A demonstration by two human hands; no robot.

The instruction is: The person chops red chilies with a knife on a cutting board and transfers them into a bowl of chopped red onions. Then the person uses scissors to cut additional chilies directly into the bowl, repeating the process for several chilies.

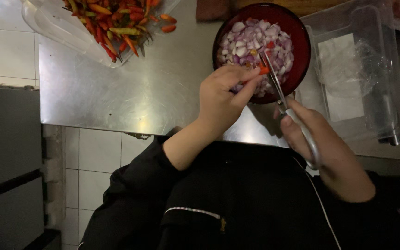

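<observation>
Standing beside this person in a dark jacket, I am watching the right hand (329, 153) working a pair of scissors (285, 104), its grip pressed around the handles, the blades angling up and away over the bowl. The blades look nearly together at the tip, though the dim light is hiding the exact gap.

A little further out, the left hand (221, 97) is pinching a small red chili (264, 70) between thumb and fingertip, holding it right at the blades and above the near part of the dark red bowl (302, 41). To my eye the snipping is going well so long as the fingertips are staying behind the cutting line and feeding the chili forward in short lengths, so the pieces are dropping inside the rim and not onto the steel surface (130, 92).

In the bowl, chopped purple shallot (251, 41) is lying in a heap with a few red bits among it. A clear plastic box (357, 74) is sitting just to the right of the bowl.

Farthest off, at the top left, a clear container of whole chilies (116, 23), red, orange and green, is waiting well apart from both hands.
</observation>
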